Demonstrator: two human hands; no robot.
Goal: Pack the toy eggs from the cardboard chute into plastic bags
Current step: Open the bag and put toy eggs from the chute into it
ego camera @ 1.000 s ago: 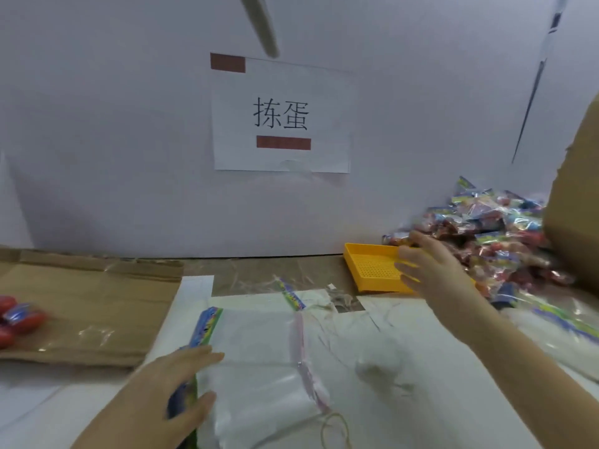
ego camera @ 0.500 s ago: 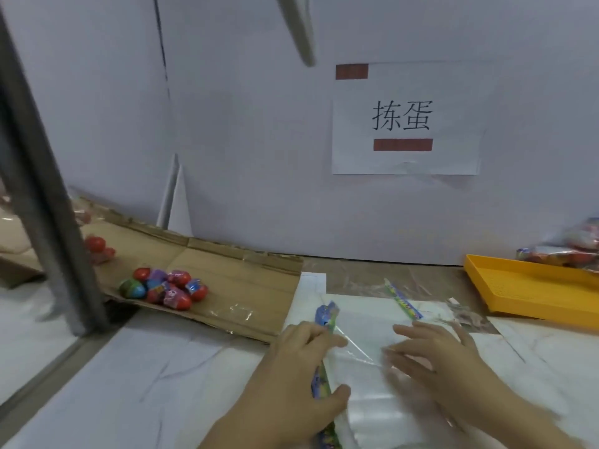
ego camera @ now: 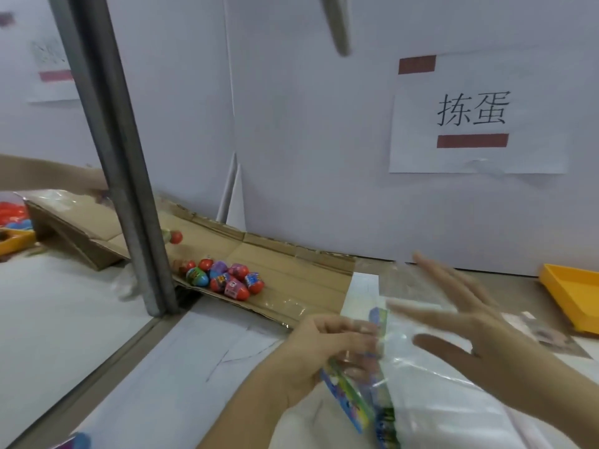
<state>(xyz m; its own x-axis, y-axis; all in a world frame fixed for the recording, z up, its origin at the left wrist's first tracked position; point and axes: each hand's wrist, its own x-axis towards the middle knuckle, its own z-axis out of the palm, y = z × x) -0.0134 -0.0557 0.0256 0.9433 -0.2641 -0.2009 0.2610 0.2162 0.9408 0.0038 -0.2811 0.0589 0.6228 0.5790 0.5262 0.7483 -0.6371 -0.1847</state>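
The left hand (ego camera: pixel 327 348) pinches the printed top edge of the plastic bag (ego camera: pixel 453 409) between curled fingers (ego camera: pixel 353 328), while the right hand (ego camera: pixel 479 335) spreads its fingers straight over the bag, grasping nothing. Above the right fingers a wall sign (ego camera: pixel 476 115) reads "拣蛋". Left of both hands, beside a grey post (ego camera: pixel 128 189), the toy eggs (ego camera: pixel 223 278) cluster on the cardboard chute (ego camera: pixel 291 270); a yellow tray (ego camera: pixel 577 286) sits far right.

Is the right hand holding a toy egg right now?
No, the right hand is open with fingers spread over the plastic bag, while the toy eggs lie on the cardboard chute.
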